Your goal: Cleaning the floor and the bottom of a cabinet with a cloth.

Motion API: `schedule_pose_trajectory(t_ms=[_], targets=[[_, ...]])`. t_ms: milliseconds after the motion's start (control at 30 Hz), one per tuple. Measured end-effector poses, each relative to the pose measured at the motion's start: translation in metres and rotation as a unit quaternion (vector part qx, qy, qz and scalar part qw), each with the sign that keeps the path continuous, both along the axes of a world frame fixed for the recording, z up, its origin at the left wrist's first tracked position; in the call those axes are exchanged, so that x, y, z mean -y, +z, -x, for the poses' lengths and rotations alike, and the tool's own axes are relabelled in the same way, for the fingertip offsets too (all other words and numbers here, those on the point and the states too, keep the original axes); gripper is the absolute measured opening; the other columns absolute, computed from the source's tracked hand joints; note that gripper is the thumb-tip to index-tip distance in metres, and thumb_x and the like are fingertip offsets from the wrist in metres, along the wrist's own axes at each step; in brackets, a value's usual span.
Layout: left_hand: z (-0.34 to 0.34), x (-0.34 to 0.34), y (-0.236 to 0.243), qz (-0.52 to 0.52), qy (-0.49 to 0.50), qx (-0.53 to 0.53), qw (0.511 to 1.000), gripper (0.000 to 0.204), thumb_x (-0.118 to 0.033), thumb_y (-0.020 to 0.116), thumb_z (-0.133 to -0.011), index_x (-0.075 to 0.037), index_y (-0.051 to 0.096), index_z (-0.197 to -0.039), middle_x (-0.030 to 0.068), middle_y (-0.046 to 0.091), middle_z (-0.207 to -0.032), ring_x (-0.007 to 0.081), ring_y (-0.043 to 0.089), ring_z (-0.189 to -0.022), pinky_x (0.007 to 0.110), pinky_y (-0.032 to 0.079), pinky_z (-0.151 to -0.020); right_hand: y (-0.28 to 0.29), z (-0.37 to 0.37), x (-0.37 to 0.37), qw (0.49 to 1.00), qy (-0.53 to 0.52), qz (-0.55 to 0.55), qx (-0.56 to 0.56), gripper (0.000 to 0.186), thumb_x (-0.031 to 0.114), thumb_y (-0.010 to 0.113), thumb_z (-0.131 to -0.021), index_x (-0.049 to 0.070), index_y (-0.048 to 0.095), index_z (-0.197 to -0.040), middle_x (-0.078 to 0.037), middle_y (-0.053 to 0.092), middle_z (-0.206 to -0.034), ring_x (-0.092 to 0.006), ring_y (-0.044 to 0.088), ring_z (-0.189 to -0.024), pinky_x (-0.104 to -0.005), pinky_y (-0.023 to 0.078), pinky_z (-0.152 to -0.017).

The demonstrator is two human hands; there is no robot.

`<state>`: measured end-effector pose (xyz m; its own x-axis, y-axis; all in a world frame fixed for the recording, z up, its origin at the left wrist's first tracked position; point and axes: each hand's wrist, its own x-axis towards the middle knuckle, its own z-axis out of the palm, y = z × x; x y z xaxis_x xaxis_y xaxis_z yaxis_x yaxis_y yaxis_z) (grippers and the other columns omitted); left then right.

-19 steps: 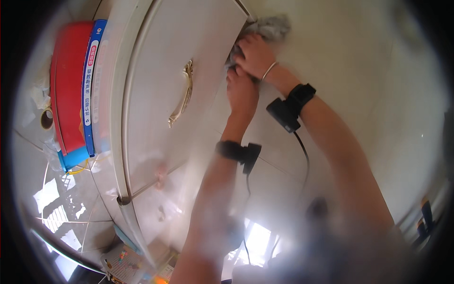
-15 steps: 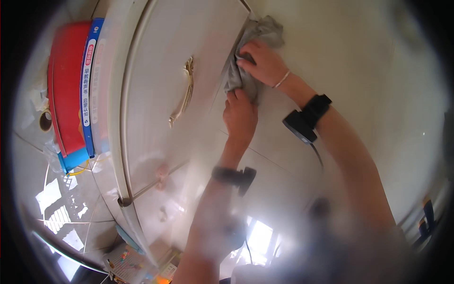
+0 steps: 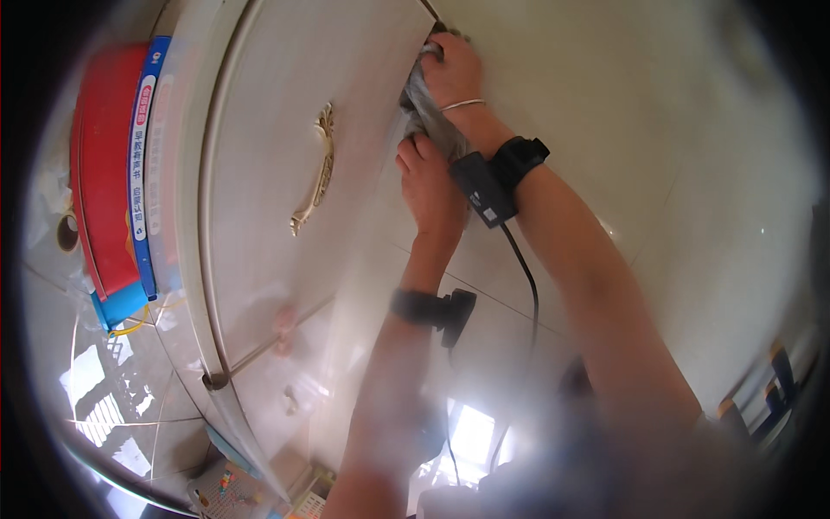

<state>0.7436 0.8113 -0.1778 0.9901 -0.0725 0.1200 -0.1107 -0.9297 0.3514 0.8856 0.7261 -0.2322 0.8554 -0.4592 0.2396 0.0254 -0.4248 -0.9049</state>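
A crumpled grey cloth (image 3: pixel 439 130) is bunched along the bottom edge of a white cabinet front (image 3: pixel 268 112), where it meets the pale tiled floor. My right hand (image 3: pixel 456 71) is closed over the far part of the cloth and presses it into that edge. Nearer to me, my left hand (image 3: pixel 432 190) grips the cloth's near end with curled fingers. Parts of the cloth are hidden beneath both hands. An ornate gold-toned handle (image 3: pixel 323 169) is fixed to the cabinet front, left of my hands.
On the cabinet's top side, at the left, are a red box-like item (image 3: pixel 108 173) and a blue-spined book (image 3: pixel 141 173). Both wrists wear black devices, and a cable (image 3: pixel 532 303) trails from the right one (image 3: pixel 486 190). Dark legs with tan tips (image 3: pixel 781 372) stand at the far right.
My right hand has moved up and left along the cabinet edge, drawing the cloth tighter and bunching its far end. The left hand has shifted slightly upward, still on the cloth.
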Motion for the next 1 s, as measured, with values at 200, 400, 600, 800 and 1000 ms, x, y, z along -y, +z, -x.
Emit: schedule_pose_trajectory(t_ms=[200,400,600,800,1000], targets=[[-0.012,-0.001,-0.017,-0.053,-0.018,0.019,0.998,0.043,-0.018,0.060,-0.080,0.002,0.045,-0.115,0.0198,0.048,-0.111,0.0382,0.051,-0.101,0.042,0.050,-0.079,0.000,-0.003,-0.023,0.975,-0.118,0.135,0.132,0.038,0.013,0.058,-0.076,-0.003,0.055,-0.111,-0.024,0.060,-0.109,-0.0427,0.058,-0.095,-0.0460,0.049,-0.084],[0.007,-0.001,-0.025,0.059,0.004,-0.039,0.997,0.044,-0.020,0.062,-0.078,0.004,0.045,-0.111,0.0182,0.047,-0.109,0.0365,0.050,-0.100,0.039,0.053,-0.072,0.006,0.032,-0.024,0.955,0.207,0.139,-0.158,0.032,0.014,0.059,-0.077,-0.004,0.055,-0.103,-0.026,0.060,-0.107,-0.0431,0.059,-0.094,-0.0472,0.048,-0.083],[0.011,0.007,-0.006,0.001,0.053,-0.082,0.995,0.040,-0.017,0.058,-0.081,0.004,0.047,-0.113,0.0181,0.047,-0.111,0.0353,0.051,-0.103,0.040,0.053,-0.072,-0.021,0.037,-0.048,0.985,0.124,0.110,-0.049,0.043,0.008,0.057,-0.076,-0.007,0.050,-0.116,-0.028,0.053,-0.120,-0.0413,0.053,-0.106,-0.0476,0.046,-0.086],[-0.005,-0.007,-0.032,-0.156,-0.044,0.038,0.986,0.034,-0.020,0.059,-0.080,0.003,0.047,-0.101,0.0181,0.047,-0.110,0.0344,0.053,-0.101,0.039,0.053,-0.074,-0.026,0.011,-0.041,0.991,0.043,0.126,0.020,0.056,0.007,0.056,-0.076,-0.006,0.042,-0.129,-0.028,0.044,-0.132,-0.0407,0.045,-0.119,-0.0481,0.043,-0.090],[-0.013,-0.016,-0.047,0.200,-0.012,0.011,0.980,0.029,-0.022,0.048,-0.094,-0.009,0.048,-0.120,0.0077,0.058,-0.105,0.0177,0.058,-0.093,0.031,0.048,-0.082,-0.007,-0.015,-0.021,0.999,0.016,-0.014,0.026,0.052,0.012,0.054,-0.079,0.000,0.045,-0.129,-0.025,0.049,-0.128,-0.0443,0.049,-0.113,-0.0486,0.042,-0.093]])
